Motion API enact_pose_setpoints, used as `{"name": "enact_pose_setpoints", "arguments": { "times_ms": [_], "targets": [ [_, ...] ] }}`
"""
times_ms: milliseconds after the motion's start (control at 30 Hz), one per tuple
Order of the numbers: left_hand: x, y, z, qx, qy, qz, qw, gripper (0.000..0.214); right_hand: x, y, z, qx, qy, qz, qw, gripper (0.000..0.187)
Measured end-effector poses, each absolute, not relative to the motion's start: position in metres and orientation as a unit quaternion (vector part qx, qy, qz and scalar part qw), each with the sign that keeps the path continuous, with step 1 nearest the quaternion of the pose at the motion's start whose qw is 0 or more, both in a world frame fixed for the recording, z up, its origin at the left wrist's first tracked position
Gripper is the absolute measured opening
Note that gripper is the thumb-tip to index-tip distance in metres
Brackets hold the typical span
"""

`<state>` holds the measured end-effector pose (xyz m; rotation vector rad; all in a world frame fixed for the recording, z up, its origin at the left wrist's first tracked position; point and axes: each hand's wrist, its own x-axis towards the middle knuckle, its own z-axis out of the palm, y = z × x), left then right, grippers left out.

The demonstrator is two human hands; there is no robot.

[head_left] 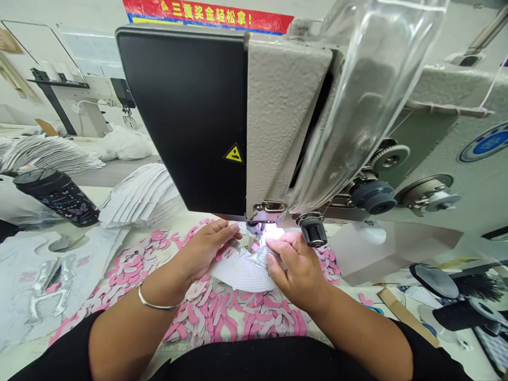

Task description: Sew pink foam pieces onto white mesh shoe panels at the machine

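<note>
A white mesh shoe upper [243,271] with silver trim and a pink letter mark lies under the lit needle area of a sewing machine [288,106]. My left hand [208,244] pinches its left edge, the thumb on top near the presser foot [254,226]. On the right side, my right hand [296,267] has curled fingers gripping the silver-trimmed edge, index finger and thumb close to the needle. The machine head hides the needle's upper part. A small pink piece [255,246] shows on the upper between my hands.
Many pink and white cut scraps [222,312] cover the table around the work. Stacked white uppers [138,198] and finished-looking pieces [51,286] lie left, near a black tumbler [57,196]. Right are a black thread spool [456,316] and a cardboard strip [408,317].
</note>
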<state>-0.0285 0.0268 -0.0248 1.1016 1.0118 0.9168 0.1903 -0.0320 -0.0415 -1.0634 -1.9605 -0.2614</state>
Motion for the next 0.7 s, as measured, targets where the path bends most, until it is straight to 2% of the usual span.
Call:
{"name": "enact_pose_setpoints", "arguments": {
  "times_ms": [167,300,433,600,700],
  "targets": [
    [-0.042,0.013,-0.013,0.578,0.4,0.335,0.628,0.025,0.193,-0.03,-0.038,-0.445,-0.791,-0.09,0.41,0.028],
    [-0.051,-0.003,0.003,0.675,0.428,0.277,0.534,0.027,0.198,-0.027,-0.033,-0.449,-0.8,-0.068,0.393,0.029],
    [-0.048,-0.018,0.008,0.67,0.501,0.285,0.469,0.023,0.205,-0.03,-0.028,-0.444,-0.802,-0.092,0.388,0.027],
    [-0.031,-0.036,-0.007,0.55,0.498,0.378,0.554,0.025,0.209,-0.046,-0.026,-0.396,-0.767,-0.151,0.481,0.023],
    [-0.017,-0.048,-0.011,0.514,0.438,0.381,0.632,0.022,0.206,-0.047,-0.03,-0.392,-0.802,-0.118,0.435,0.029]
  ]
}}
